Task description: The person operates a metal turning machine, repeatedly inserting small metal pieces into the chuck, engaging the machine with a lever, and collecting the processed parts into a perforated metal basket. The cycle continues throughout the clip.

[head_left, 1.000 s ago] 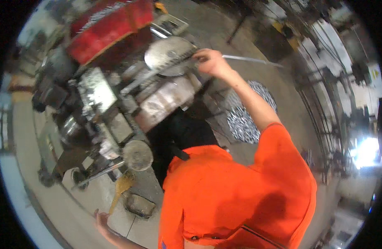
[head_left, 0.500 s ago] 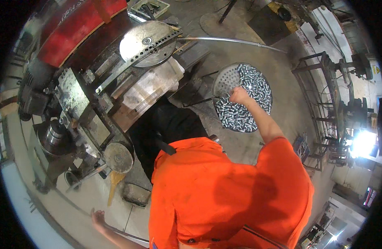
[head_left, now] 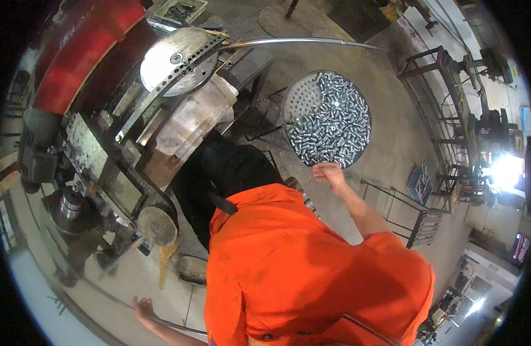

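My right hand (head_left: pixel 329 171) hovers by the near edge of a round perforated metal tray (head_left: pixel 299 99), its fingers curled together. Whatever they hold, if anything, is too small to make out. Short shiny metal cylinders (head_left: pixel 337 118) heap over most of the tray, while its holed surface shows at the upper left. Far from the machine work, at the lower left, my left hand (head_left: pixel 143 309) hangs with fingers apart over the floor, close to a long thin curved bar (head_left: pixel 187 329). I see nothing held in it.
At left stands a machine with a large metal disc (head_left: pixel 161 60), a long lever (head_left: pixel 300 41) reaching right and a red housing (head_left: pixel 75 52). A smaller round plate (head_left: pixel 157 225) sits near my legs. A blue bin (head_left: pixel 420 185) and metal racks (head_left: pixel 426 69) stand on the right.
My right hand has drawn back from over the cylinders to the tray's near edge. The view has shifted slightly; my left hand stays low at the left.
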`<control>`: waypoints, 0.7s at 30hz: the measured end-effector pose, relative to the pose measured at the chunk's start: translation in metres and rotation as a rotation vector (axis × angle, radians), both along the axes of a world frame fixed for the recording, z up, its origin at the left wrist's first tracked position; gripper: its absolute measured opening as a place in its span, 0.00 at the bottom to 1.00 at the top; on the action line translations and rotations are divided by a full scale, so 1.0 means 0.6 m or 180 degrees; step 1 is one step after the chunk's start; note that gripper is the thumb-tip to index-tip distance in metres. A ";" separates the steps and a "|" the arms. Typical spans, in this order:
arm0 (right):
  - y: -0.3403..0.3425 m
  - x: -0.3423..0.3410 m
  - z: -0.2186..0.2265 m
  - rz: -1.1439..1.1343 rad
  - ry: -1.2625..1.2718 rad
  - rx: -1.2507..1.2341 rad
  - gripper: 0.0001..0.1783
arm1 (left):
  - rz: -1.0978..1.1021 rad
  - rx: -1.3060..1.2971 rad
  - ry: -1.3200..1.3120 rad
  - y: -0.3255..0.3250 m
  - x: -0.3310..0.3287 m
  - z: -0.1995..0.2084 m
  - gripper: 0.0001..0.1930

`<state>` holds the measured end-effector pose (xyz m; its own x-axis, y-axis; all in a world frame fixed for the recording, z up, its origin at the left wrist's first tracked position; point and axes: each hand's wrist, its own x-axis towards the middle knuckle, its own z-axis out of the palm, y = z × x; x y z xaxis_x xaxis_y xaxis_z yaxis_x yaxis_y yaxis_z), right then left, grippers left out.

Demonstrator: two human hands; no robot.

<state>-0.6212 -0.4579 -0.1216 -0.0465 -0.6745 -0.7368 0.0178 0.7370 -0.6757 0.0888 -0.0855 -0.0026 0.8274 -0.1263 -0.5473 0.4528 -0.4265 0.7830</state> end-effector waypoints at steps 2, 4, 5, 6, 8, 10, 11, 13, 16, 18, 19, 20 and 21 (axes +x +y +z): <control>-0.005 -0.025 -0.036 -0.0292 -0.0621 -0.0072 0.18 | 0.0008 0.0022 -0.0126 -0.009 -0.020 0.004 0.20; -0.040 -0.031 -0.054 -0.0088 -0.0410 -0.0074 0.20 | -0.0119 0.0057 -0.0129 -0.024 -0.026 0.014 0.19; -0.057 -0.022 -0.036 0.0042 -0.0153 -0.0019 0.20 | -0.0174 0.0076 -0.0126 -0.031 -0.026 0.017 0.19; -0.071 -0.028 -0.034 0.0147 -0.0309 -0.0049 0.21 | -0.0027 0.0203 -0.0063 -0.026 -0.018 0.013 0.19; -0.098 -0.029 -0.037 0.0311 -0.0137 0.0020 0.20 | 0.0281 0.0472 0.0073 -0.010 0.012 0.000 0.19; -0.119 -0.035 -0.043 0.0378 -0.0012 -0.0087 0.20 | 0.0193 0.0549 0.0145 -0.004 0.017 -0.001 0.19; -0.130 -0.040 -0.047 0.0215 -0.0105 -0.0075 0.19 | 0.0148 0.0589 0.0180 0.001 0.017 -0.002 0.20; -0.144 -0.047 -0.064 0.0540 -0.0018 -0.0731 0.15 | -0.0096 0.0368 -0.0089 -0.002 0.001 0.004 0.21; -0.194 -0.022 -0.046 0.2002 0.1398 -0.1890 0.15 | -0.0202 0.0343 -0.0285 -0.021 -0.040 0.026 0.21; -0.221 -0.044 -0.078 0.1035 0.0373 -0.1707 0.14 | -0.0061 0.0033 -0.0298 -0.018 -0.041 0.028 0.20; -0.239 -0.049 -0.091 0.1003 0.0497 -0.1516 0.14 | 0.0091 -0.0319 -0.0288 0.001 -0.034 0.016 0.20; -0.256 -0.054 -0.102 0.0964 0.0626 -0.1324 0.13 | 0.0088 -0.0404 -0.0225 0.008 -0.022 0.011 0.20; -0.278 -0.063 -0.121 0.0943 0.0725 -0.1465 0.14 | 0.0081 -0.0488 -0.0161 0.016 -0.007 0.005 0.19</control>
